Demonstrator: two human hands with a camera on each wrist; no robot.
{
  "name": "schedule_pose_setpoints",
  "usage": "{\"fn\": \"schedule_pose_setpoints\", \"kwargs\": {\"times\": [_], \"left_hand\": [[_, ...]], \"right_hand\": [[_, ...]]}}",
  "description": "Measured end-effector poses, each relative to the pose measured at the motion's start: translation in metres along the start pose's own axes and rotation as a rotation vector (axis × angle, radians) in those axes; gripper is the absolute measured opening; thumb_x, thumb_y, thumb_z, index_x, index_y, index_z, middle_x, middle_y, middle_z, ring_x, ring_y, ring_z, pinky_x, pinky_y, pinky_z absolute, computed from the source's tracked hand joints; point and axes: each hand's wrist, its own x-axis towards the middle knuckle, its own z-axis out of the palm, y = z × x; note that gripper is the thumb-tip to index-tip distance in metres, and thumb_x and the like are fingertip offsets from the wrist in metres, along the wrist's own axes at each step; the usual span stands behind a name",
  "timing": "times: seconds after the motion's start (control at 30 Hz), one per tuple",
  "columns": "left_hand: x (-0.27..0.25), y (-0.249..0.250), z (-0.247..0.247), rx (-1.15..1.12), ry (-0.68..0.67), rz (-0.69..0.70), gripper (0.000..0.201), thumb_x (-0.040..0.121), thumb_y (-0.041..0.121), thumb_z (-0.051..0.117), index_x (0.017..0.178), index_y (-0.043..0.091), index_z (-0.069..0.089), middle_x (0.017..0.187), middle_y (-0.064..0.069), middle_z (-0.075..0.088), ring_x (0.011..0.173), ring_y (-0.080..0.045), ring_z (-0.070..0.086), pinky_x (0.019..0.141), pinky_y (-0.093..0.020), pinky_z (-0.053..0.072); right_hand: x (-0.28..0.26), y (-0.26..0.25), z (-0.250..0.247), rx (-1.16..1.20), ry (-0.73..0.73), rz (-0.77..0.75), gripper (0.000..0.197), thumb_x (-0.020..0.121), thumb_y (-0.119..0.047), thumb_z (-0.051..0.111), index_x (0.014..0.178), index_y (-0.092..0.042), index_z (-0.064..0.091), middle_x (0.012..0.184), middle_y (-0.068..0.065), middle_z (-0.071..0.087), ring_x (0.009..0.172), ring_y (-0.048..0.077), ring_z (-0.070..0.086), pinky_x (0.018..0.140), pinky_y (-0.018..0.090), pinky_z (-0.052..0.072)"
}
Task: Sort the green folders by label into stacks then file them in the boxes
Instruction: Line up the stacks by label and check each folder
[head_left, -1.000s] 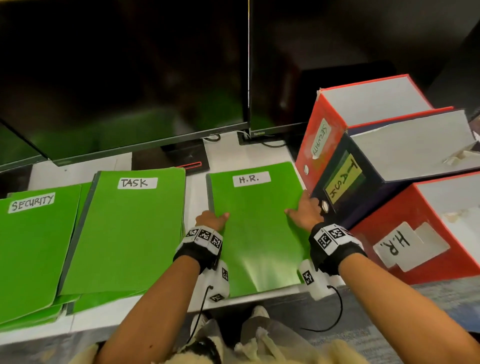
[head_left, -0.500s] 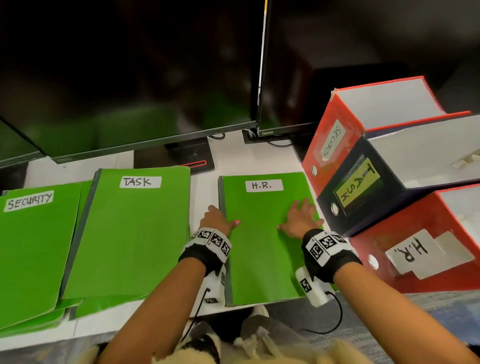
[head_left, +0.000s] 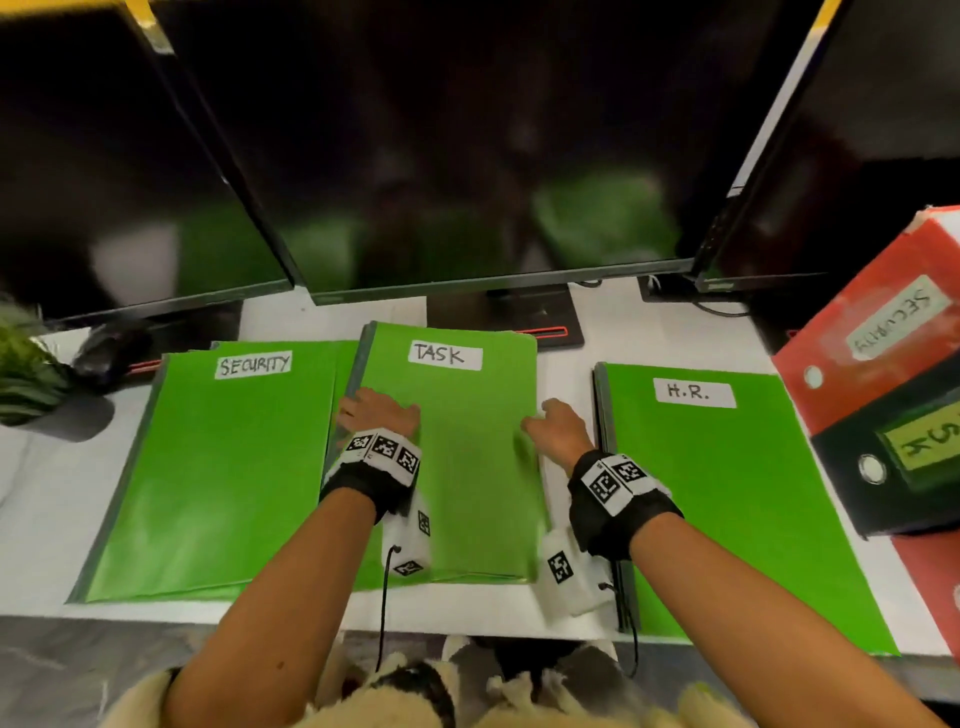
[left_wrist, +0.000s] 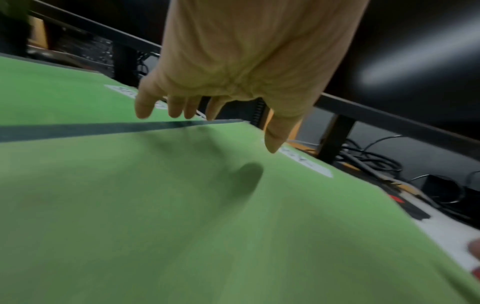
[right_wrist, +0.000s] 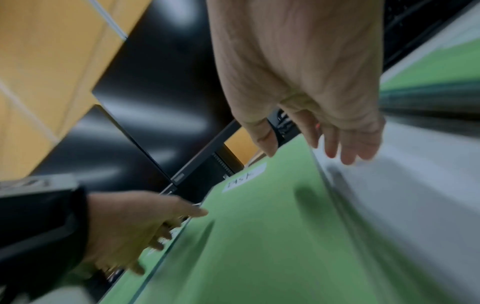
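Three stacks of green folders lie side by side on the white desk (head_left: 565, 374): SECURITY (head_left: 228, 467) on the left, TASK (head_left: 467, 483) in the middle, H.R. (head_left: 727, 493) on the right. My left hand (head_left: 376, 413) hovers at the TASK stack's (left_wrist: 182, 205) left edge, fingers (left_wrist: 179, 107) hanging straight past the dark spine, thumb above the cover. My right hand (head_left: 558, 431) is at the same stack's (right_wrist: 259, 236) right edge, fingers (right_wrist: 345, 152) loose over the desk and thumb over the cover. Neither holds anything. The labelled boxes stand at the right: red SECURITY (head_left: 872, 353), dark TASK (head_left: 909, 467).
Three dark monitors (head_left: 467, 156) stand close behind the stacks, a monitor base (head_left: 509, 317) just beyond the TASK stack. A potted plant (head_left: 26, 374) and a black mouse (head_left: 109, 348) sit at the far left. Another red box (head_left: 930, 587) shows at the right edge.
Both hands have left the H.R. stack and moved left to the two sides of the TASK stack. The head view has swung left with them.
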Motion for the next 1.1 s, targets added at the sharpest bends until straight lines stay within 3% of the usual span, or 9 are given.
{"fn": "schedule_pose_setpoints", "kwargs": {"times": [0.1,0.37,0.5,0.6,0.73,0.8,0.93,1.0,1.1], "left_hand": [[0.009,-0.029,0.0,-0.005,-0.017,-0.068,0.082,0.087,0.047,0.055,0.142,-0.004,0.021,0.147,-0.021,0.022,0.138,-0.034,0.022,0.112,-0.043,0.026],[0.019,-0.046,-0.006,0.152,-0.153,0.007,0.091,0.089,0.062,0.038,0.147,-0.002,0.011,0.154,-0.017,0.008,0.142,-0.035,0.013,0.114,-0.046,0.021],[0.028,-0.051,-0.004,0.055,-0.15,-0.011,0.096,0.084,0.07,0.035,0.147,0.0,0.013,0.153,-0.015,0.009,0.139,-0.038,0.016,0.112,-0.046,0.022],[0.034,-0.057,-0.006,0.013,-0.172,-0.018,0.097,0.085,0.071,0.029,0.149,0.001,0.009,0.155,-0.014,0.004,0.141,-0.037,0.012,0.114,-0.045,0.018],[0.037,-0.059,-0.008,0.019,-0.2,0.01,0.101,0.082,0.076,0.027,0.149,0.003,0.008,0.156,-0.015,0.0,0.143,-0.04,0.004,0.115,-0.049,0.012],[0.037,-0.05,-0.006,-0.055,-0.225,0.089,0.099,0.081,0.075,0.033,0.148,0.004,0.016,0.156,-0.018,0.006,0.143,-0.039,0.008,0.114,-0.05,0.014],[0.041,-0.031,-0.007,-0.455,-0.353,0.225,0.074,0.083,0.055,0.056,0.131,-0.001,0.046,0.131,-0.019,0.054,0.116,-0.03,0.054,0.094,-0.031,0.044],[0.039,-0.03,-0.008,-0.549,-0.368,0.207,0.068,0.081,0.048,0.064,0.125,-0.004,0.052,0.123,-0.018,0.06,0.105,-0.029,0.059,0.086,-0.026,0.046],[0.03,-0.036,0.0,-0.65,-0.386,0.164,0.086,0.07,0.053,0.071,0.131,-0.003,0.045,0.128,-0.019,0.057,0.114,-0.033,0.058,0.098,-0.037,0.049]], "right_hand": [[0.005,-0.008,0.015,0.081,-0.012,0.123,0.046,0.088,-0.017,0.053,0.127,0.005,0.042,0.133,0.019,0.048,0.123,0.032,0.047,0.093,0.03,0.041],[0.021,-0.019,0.023,0.397,-0.046,0.244,0.054,0.084,-0.016,0.067,0.127,0.009,0.046,0.132,0.02,0.053,0.119,0.033,0.053,0.101,0.036,0.042],[0.018,-0.011,0.025,0.602,-0.03,0.193,0.037,0.089,-0.002,0.058,0.124,0.006,0.051,0.122,0.018,0.058,0.097,0.024,0.055,0.083,0.031,0.044],[0.018,0.001,0.018,0.687,0.033,0.178,0.036,0.089,-0.003,0.057,0.124,0.0,0.053,0.114,0.009,0.059,0.096,0.023,0.056,0.077,0.033,0.048],[0.01,0.018,-0.002,0.824,0.092,0.128,0.067,0.075,-0.024,0.076,0.132,-0.003,0.046,0.127,0.009,0.056,0.11,0.026,0.055,0.093,0.041,0.046],[0.001,0.021,-0.01,0.882,0.076,0.076,0.049,0.086,-0.012,0.063,0.131,-0.004,0.046,0.12,0.008,0.057,0.108,0.025,0.055,0.09,0.039,0.047],[-0.018,0.024,-0.015,0.895,0.08,0.048,0.045,0.088,-0.005,0.056,0.132,-0.005,0.045,0.125,0.008,0.057,0.101,0.023,0.06,0.085,0.035,0.05],[-0.033,0.023,-0.018,0.909,0.077,0.027,0.042,0.09,-0.003,0.052,0.131,-0.004,0.046,0.127,0.011,0.055,0.09,0.016,0.06,0.079,0.028,0.051],[-0.054,0.021,-0.023,0.906,0.046,-0.05,0.048,0.092,-0.001,0.049,0.138,-0.001,0.035,0.127,0.003,0.048,0.098,0.012,0.05,0.086,0.023,0.039]]}}
